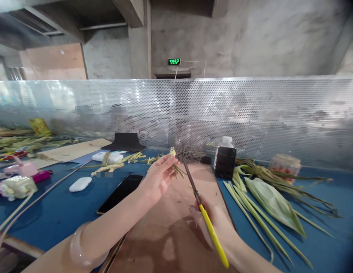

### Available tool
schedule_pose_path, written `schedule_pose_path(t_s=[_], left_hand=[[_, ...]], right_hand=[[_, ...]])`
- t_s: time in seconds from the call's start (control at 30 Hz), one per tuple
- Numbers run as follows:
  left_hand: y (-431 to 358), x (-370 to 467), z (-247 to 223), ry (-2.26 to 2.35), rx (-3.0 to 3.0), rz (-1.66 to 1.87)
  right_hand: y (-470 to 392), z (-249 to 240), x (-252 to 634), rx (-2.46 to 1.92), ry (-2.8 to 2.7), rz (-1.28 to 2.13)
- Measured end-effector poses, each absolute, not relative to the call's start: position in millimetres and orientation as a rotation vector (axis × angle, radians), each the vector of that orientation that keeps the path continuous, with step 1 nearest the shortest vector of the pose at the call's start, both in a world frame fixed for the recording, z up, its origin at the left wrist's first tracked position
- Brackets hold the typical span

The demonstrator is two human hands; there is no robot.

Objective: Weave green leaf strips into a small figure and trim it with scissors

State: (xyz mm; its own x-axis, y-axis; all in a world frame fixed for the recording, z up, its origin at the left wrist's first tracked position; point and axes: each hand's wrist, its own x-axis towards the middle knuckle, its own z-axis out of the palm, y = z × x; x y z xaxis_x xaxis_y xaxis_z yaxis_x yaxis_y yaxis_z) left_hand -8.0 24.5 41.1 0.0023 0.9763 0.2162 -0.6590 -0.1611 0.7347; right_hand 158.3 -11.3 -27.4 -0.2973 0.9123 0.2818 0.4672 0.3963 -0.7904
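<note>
My left hand (160,175) is closed in a pinch on a small piece of leaf work (172,152), pale yellow-green at the top, with narrow green ends hanging below the fingers. My right hand (206,218) grips a pair of scissors with yellow handles (209,224). The long dark blades point up and away, their tips close to the right of the leaf piece. The blades look nearly together, and part of the right fingers is hidden behind the handle. Both hands are above a brown board (167,216) lying on the blue tabletop.
Green leaves (274,201) and a bottle with a black phone-like slab (225,163) are at right, near a clear jar (287,167). Left lie a dark phone (121,193), a white case (80,184), cables and leaf scraps. A perforated metal screen (250,110) stands behind.
</note>
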Motion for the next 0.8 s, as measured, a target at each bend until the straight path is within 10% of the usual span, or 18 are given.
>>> schedule_pose_path(t_s=[0.8], left_hand=[[22.1,-7.8,44.0,0.535,0.890,1.567]], right_hand=[[-3.6,-38.8,159.5,-1.245,-1.951,0.639]])
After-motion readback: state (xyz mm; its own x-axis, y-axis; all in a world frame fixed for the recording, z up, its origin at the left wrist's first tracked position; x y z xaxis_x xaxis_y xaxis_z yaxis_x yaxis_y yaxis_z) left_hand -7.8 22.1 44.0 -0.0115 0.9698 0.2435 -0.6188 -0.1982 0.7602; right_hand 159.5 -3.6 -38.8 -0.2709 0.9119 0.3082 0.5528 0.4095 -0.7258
